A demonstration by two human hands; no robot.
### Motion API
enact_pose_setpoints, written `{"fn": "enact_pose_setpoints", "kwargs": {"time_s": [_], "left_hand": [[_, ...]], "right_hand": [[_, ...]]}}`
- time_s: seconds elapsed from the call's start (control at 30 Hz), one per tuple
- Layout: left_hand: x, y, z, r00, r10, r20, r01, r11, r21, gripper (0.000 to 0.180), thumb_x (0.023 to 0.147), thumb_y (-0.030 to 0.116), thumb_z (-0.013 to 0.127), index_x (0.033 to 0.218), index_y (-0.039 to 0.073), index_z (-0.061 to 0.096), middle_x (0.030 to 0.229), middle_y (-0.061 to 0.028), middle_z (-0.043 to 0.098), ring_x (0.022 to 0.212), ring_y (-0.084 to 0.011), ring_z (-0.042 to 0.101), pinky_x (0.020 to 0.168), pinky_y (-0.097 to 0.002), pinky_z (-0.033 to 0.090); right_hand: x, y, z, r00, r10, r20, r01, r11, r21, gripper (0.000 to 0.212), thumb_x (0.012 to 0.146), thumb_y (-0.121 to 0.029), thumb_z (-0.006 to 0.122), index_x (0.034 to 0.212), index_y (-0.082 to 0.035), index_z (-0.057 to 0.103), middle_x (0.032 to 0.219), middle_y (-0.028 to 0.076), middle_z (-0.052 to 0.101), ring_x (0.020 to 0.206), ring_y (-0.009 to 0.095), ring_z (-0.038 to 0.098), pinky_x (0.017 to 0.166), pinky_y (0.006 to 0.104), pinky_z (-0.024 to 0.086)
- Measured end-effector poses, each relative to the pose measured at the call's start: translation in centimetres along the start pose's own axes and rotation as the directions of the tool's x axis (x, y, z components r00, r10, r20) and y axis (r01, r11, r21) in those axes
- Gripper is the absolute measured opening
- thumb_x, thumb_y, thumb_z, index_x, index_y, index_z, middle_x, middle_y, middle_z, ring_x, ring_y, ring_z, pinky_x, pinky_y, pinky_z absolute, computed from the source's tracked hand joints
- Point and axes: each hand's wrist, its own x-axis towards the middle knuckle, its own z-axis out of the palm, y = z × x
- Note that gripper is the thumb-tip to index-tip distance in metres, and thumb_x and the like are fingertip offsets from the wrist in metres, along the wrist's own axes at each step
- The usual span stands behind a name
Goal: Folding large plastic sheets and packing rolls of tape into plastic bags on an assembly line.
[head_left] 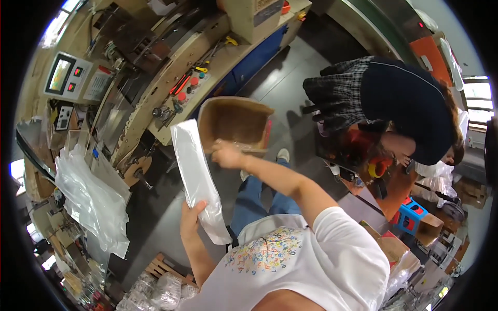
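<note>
My left hand grips a long, flat stack of white plastic bags near its lower part, thumb on top. The stack slants up and away from my body, its far end at the near side of an open cardboard box. My right hand is closed, fingers curled, at the box's near rim, just right of the stack. Whatever its fingers may hold is hidden. A bit of clear film shows inside the box beside that hand.
A machine bench with pliers and a control panel stands at left; clear plastic bags hang there. At right, another person bends over a brown table. Wrapped bundles lie at lower left by a wooden pallet.
</note>
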Motion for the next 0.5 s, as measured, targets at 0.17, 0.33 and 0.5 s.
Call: {"fn": "enact_pose_setpoints", "kwargs": {"time_s": [0.17, 0.33, 0.5], "left_hand": [[1.8, 2.7, 6.1, 0.993, 0.005, 0.115, -0.005, 1.0, -0.003, 0.048, 0.068, 0.009, 0.07, 0.109, -0.01, 0.055, 0.098, -0.0138, 0.063, 0.084, -0.0204, 0.063, 0.078, -0.0308, 0.049], [4.7, 4.3, 16.0, 0.971, 0.109, 0.215, -0.121, 0.992, 0.045, 0.049, 0.067, 0.01, 0.07, 0.11, -0.009, 0.055, 0.099, -0.0133, 0.063, 0.085, -0.0197, 0.063, 0.077, -0.0318, 0.049], [6.9, 8.2, 26.7, 0.888, 0.165, 0.428, -0.17, 0.985, -0.026, 0.047, 0.073, 0.014, 0.068, 0.112, -0.008, 0.054, 0.1, -0.011, 0.063, 0.087, -0.0172, 0.061, 0.076, -0.0311, 0.049]], "right_hand": [[-3.9, -4.0, -7.0, 1.0, -0.002, 0.004, 0.0, 0.948, 0.318, 0.018, 0.073, -0.014, 0.059, 0.087, -0.004, 0.066, 0.091, 0.015, 0.063, 0.087, 0.033, 0.058, 0.078, 0.0397, 0.046], [-15.9, 4.9, -15.3, 0.833, 0.544, 0.104, -0.504, 0.666, 0.549, 0.019, 0.08, -0.021, 0.064, 0.086, -0.004, 0.068, 0.072, 0.009, 0.066, 0.067, 0.014, 0.063, 0.061, 0.0289, 0.048], [-18.2, 7.4, -23.0, 0.688, 0.719, -0.096, -0.39, 0.478, 0.787, 0.02, 0.08, -0.005, 0.064, 0.098, 0.003, 0.063, 0.073, 0.005, 0.064, 0.066, 0.009, 0.059, 0.063, 0.0238, 0.047]]}}
